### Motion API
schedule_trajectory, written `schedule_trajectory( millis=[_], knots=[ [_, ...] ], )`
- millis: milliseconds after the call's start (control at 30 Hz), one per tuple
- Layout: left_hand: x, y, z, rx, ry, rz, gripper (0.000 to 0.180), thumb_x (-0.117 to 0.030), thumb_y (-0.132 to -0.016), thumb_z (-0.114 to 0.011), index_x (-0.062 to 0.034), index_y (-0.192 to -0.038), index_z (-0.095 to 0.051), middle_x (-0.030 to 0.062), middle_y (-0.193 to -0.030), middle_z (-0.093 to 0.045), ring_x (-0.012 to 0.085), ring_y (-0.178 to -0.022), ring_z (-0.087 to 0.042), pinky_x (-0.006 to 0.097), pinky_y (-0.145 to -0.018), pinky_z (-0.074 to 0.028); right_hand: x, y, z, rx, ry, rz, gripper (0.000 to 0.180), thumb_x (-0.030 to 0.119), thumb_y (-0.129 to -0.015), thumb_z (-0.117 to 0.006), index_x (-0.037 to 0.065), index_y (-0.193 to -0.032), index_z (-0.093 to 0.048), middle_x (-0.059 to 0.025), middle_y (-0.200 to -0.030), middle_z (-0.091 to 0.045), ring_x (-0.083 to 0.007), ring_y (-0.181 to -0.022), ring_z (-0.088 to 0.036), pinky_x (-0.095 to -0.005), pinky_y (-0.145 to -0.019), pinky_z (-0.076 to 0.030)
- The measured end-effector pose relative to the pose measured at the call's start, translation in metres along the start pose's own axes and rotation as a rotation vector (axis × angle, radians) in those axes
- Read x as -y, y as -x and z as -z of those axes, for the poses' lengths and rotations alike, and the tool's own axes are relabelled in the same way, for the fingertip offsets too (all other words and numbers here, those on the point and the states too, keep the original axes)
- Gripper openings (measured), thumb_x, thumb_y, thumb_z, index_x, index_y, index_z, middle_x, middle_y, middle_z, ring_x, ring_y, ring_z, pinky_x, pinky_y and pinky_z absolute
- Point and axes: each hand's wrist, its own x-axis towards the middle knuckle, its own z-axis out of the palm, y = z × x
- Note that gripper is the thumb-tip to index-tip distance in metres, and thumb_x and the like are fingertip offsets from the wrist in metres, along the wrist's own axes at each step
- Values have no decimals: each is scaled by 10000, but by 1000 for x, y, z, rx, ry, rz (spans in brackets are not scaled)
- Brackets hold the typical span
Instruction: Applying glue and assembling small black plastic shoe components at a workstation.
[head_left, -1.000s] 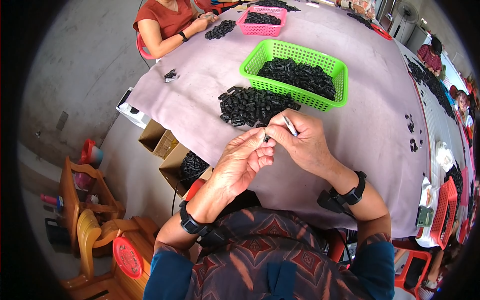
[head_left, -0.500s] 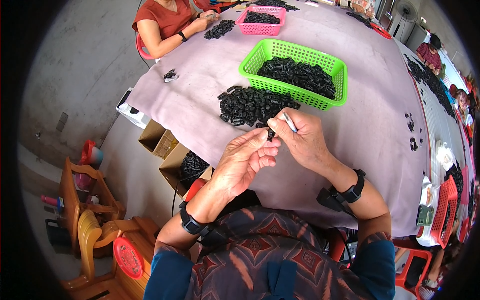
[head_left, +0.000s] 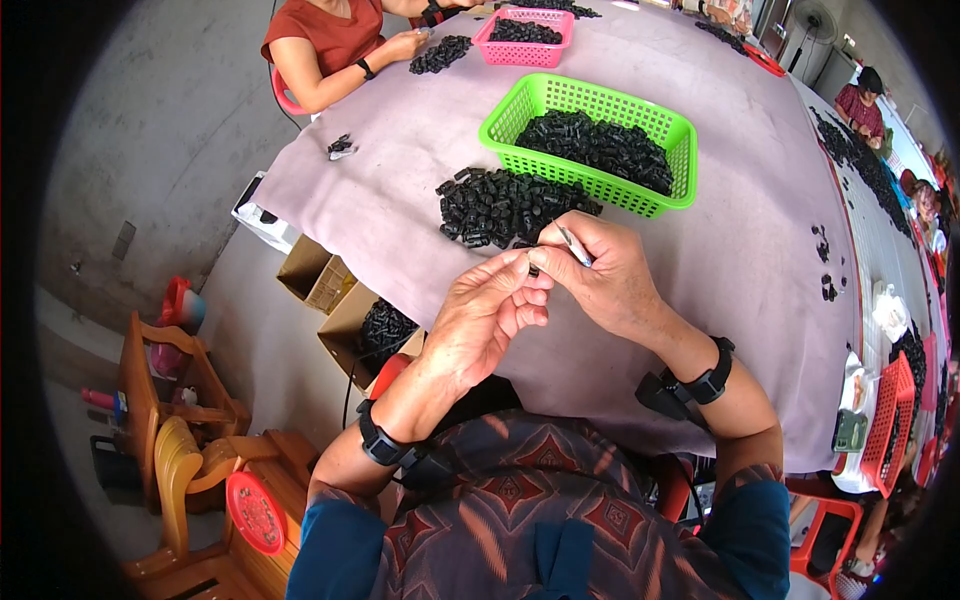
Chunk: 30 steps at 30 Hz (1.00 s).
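Above the near edge of the cloth-covered table (head_left: pixel 740 330), my two hands meet at the fingertips. My left hand (head_left: pixel 485 315) pinches a small black plastic part (head_left: pixel 533 270), mostly covered by the fingers. A slim, light-coloured pointed tool, like a small craft knife (head_left: pixel 574 246), is gripped in my right hand (head_left: pixel 612 275). The right thumb presses against the black part. Just beyond the fingers lies a loose pile of black plastic parts (head_left: pixel 490 208). Behind it stands a bright green basket (head_left: pixel 502 130), partly filled with similar parts.
A co-worker (head_left: pixel 325 45) sits at the far left beside a pink basket (head_left: pixel 518 56) and another black pile (head_left: pixel 440 54). Cardboard boxes (head_left: pixel 345 340) stand below the table's left edge, near wooden chairs (head_left: pixel 180 480). A red basket (head_left: pixel 888 420) stands at the right.
My hands have shifted slightly up and the right thumb now covers more of the black part. The tool is tilted differently. The co-worker's hands have moved apart.
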Motion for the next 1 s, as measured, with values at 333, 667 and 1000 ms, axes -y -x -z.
schedule_trajectory(
  millis=[333, 667, 1000],
  knots=[
    [1, -3, 0, -44, -22, 18, 213, -187, -954, -510, -11, -1052, -581, 62, -860, -628, 132, -761, -589, 282, -675, -522, -7, -2, 2, 22, -124, -82, 250, 87, -825, -652, 17, -668, -470, -22, -587, -478, -36, -579, -406, -245, -507, -386],
    [-7, -21, 32, -219, -33, -26, 243, -271, -960, -499, -39, -965, -573, -3, -792, -571, 90, -692, -550, 241, -599, -495, -56, -39, 101, -527, 850, 73, 148, 140, -782, -701, 21, -814, -618, -131, -668, -579, -240, -567, -556, -333, -555, -453],
    [-20, -18, 37, -230, 35, -98, 381, -416, -966, -446, -101, -761, -502, -49, -549, -383, 40, -378, -269, 182, -325, -231, -51, -19, 20, 24, 346, 8, 208, 178, -769, -695, 6, -760, -578, -136, -677, -563, -279, -602, -561, -363, -576, -449]
  ],
)
